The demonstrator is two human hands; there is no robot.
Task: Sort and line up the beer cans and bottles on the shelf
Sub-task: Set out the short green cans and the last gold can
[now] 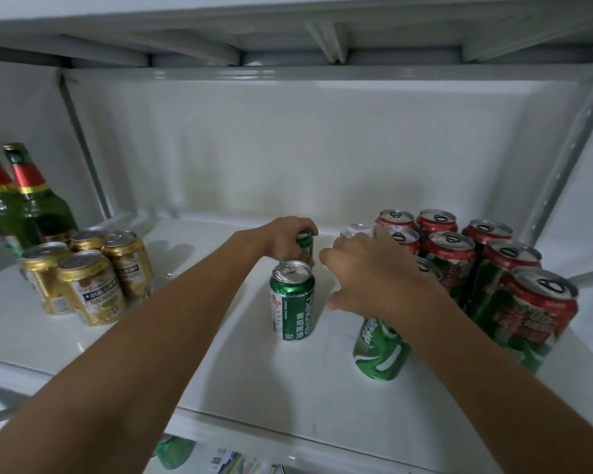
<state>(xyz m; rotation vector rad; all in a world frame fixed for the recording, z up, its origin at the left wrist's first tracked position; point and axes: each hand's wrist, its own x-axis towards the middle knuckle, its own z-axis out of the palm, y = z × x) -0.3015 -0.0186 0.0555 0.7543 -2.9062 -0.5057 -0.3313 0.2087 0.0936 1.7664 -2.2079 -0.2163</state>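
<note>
**Beer cans: green ones being lined up mid-shelf**

Beer cans are sitting in groups on the white shelf (220, 381): gold cans (89, 268) at left beside two green bottles (18, 206), red-and-green cans (476, 268) packed at right. Between them, a green Tsingtao can (292, 301) is standing upright alone, w/ a second green can (304, 242) right behind it.

Handling, as a judgement: thin aluminium, stiff enough if full but dents under a hard squeeze; smooth sides prob. slippery, so taking hold round the upper body or rim looks safest. Bottles are glass, heavier, breakable; grab by the body, not the neck.

Left hand (285, 239) is reaching in over the rear green can, fingers curled down and pinching its top. Right hand (370, 278) is hovering over a third green can (380, 350) nearer the front edge, fingers loosely spread and bent; can't tell whether they're actually touching it, since the hand is hiding the can's top. A silver can top (355, 230) is peeking out behind the right hand.
</note>
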